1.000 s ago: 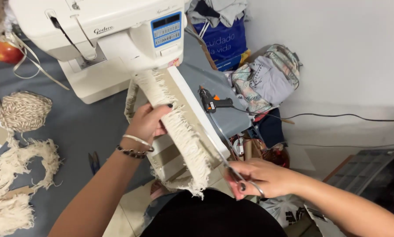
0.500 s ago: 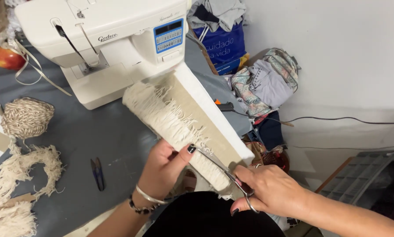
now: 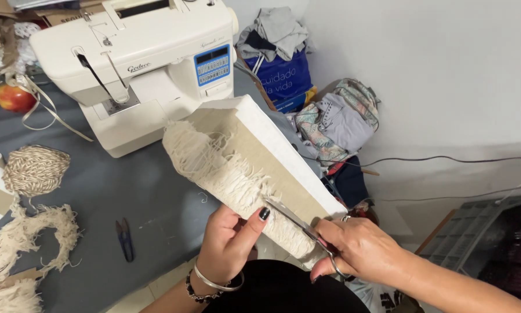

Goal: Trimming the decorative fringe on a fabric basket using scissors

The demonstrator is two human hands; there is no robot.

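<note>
Risk as I judge it: the scissors [image 3: 298, 223] run close to the left hand's thumb [image 3: 254, 223]; a slip could nick it or cut the fringe unevenly. The left hand [image 3: 228, 246] grips the white board [image 3: 283, 153] wound with cream fringe [image 3: 225, 174], held tilted above the grey table [image 3: 98, 191]. The right hand [image 3: 359, 249] has its fingers closed through the scissor handles.

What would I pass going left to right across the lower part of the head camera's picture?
Loose cream fringe → small dark snips → left hand → scissors → right hand → dark slatted crate.
</note>
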